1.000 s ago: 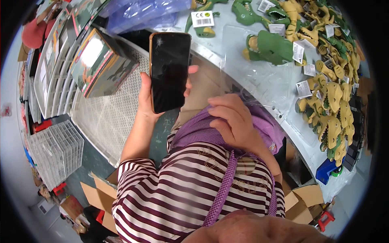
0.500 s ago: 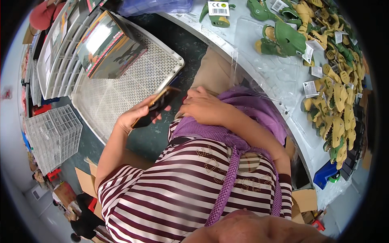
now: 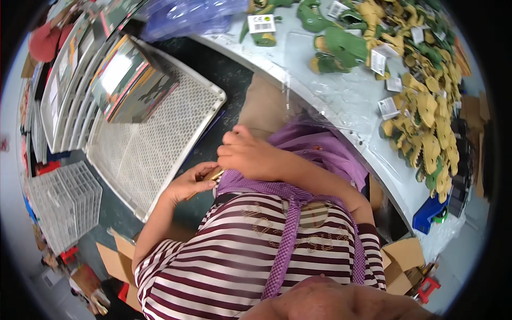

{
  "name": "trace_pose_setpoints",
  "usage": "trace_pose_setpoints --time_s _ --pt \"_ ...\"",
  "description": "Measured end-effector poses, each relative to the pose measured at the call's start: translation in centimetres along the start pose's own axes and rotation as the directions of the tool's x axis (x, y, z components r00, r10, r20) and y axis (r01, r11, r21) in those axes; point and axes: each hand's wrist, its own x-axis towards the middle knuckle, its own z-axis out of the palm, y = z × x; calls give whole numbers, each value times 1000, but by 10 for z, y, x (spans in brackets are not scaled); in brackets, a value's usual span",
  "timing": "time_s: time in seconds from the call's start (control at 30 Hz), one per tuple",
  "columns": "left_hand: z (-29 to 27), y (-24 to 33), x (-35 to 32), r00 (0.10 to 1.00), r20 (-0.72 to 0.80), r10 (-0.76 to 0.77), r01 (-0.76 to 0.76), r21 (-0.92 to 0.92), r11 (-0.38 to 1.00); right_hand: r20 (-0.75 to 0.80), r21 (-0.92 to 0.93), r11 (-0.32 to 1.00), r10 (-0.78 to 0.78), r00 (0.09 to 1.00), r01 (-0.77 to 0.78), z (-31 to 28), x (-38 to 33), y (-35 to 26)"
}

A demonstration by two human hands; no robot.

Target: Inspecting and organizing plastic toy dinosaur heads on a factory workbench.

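Note:
My left hand [image 3: 188, 184] is closed round a phone [image 3: 212, 174] with a gold-coloured edge, seen nearly edge-on at my waist. One end of the phone lies close against my clothing by the purple checked apron [image 3: 314, 144]. Just beside it, my right hand [image 3: 246, 156] presses against the apron at my lap with its fingers curled. What those fingers grip, if anything, is hidden.
A white perforated tray [image 3: 209, 109] at the left bears stacked boxes [image 3: 140, 85]. On the curved table [image 3: 304, 69] lie green toy dinosaur heads [image 3: 341, 48], a heap of yellow ones [image 3: 426, 106] and clear blue plastic packaging [image 3: 186, 16]. White crates [image 3: 66, 200] stand farther left.
My left hand has brought the phone down and right, from above the floor to my waist beside my right hand. The phone has turned edge-on. The whole view has shifted slightly.

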Motion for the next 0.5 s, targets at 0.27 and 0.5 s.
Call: trace_pose_setpoints --time_s 0.27,0.5 --pt "42 -8 6 920 -355 166 -149 75 986 6 157 987 -39 999 38 8 10 -12" --pt "30 -30 22 858 -375 352 -365 38 930 29 -102 993 64 998 -60 15 19 -6"
